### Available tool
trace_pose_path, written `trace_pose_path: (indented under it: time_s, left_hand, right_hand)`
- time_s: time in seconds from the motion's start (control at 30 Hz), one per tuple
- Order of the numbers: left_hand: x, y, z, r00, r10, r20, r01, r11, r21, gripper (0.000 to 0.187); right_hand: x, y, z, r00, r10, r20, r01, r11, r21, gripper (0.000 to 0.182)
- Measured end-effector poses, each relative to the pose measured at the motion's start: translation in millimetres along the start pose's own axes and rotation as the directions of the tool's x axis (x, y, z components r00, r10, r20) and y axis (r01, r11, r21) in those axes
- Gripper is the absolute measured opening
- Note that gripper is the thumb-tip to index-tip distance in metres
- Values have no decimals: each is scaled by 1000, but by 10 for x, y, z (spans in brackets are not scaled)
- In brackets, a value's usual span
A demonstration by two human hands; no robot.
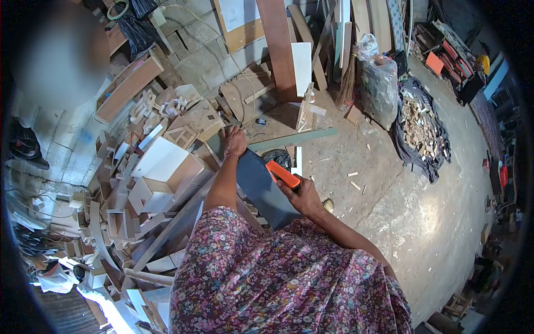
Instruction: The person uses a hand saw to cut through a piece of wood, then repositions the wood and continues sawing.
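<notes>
A dark grey-blue board (pixel 261 192) slants from the upper left down to the floral cloth over my lap. My left hand (pixel 234 142) is at the board's far end, its fingers bent over the edge; what lies under the fingertips is hidden. My right hand (pixel 302 196) is wrapped round the black part of an orange-bodied tool (pixel 282 174), which is above the board's right edge. A long greenish strip (pixel 295 138) lies beyond the board, and a black plastic bag (pixel 276 158) sits beside it.
Wood offcuts and box pieces (pixel 161 161) are heaped on the left. Tall planks (pixel 278 50) lean at the back. A filled clear sack (pixel 380 89) and a dark cloth with wood scraps (pixel 421 131) stand on the right. Small chips dot the concrete floor (pixel 384 200).
</notes>
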State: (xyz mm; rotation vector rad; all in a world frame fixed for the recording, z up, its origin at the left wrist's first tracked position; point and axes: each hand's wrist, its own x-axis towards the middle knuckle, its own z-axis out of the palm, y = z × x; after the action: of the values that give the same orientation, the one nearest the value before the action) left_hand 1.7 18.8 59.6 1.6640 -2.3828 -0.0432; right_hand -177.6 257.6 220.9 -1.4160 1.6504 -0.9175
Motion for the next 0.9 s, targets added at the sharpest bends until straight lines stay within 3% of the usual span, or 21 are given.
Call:
trace_pose_path:
  time_s: [0.1,0.2,0.27,0.4,0.5,0.57,0.73,0.8,0.9]
  left_hand:
    - [-13,12,-11,1000,0,-28,-1,1000,-9,28]
    - [-25,37,-52,998,-5,-67,5,1000,8,28]
    - [-65,96,-128,1000,-24,-1,24,999,34,28]
    - [-62,147,-192,993,-65,96,56,994,95,29]
    - [-72,117,-136,997,-64,41,63,998,8,29]
    - [-39,108,-93,997,-66,26,65,997,29,30]
    - [-66,103,-97,993,-84,85,85,996,-12,30]
    - [-60,100,-100,993,-91,78,92,996,-16,31]
    - [-42,101,-87,994,-83,72,85,996,-22,31]
  right_hand:
    - [5,7,-1,1000,21,20,-20,999,-42,40]
    - [-28,33,78,997,-79,-13,79,996,47,39]
    - [-89,-43,156,998,-58,13,59,992,-109,38]
    - [-188,-262,0,999,-34,28,37,992,-119,34]
    - [-333,-364,-285,996,77,50,-68,985,-156,33]
    - [-390,-309,-357,1000,-14,17,14,1000,-14,41]
    - [-413,-373,-342,992,102,77,-93,990,-106,42]
    - [-406,-332,-349,999,-2,35,5,996,-93,42]
    - [-346,-358,-354,999,11,53,-9,999,-36,42]
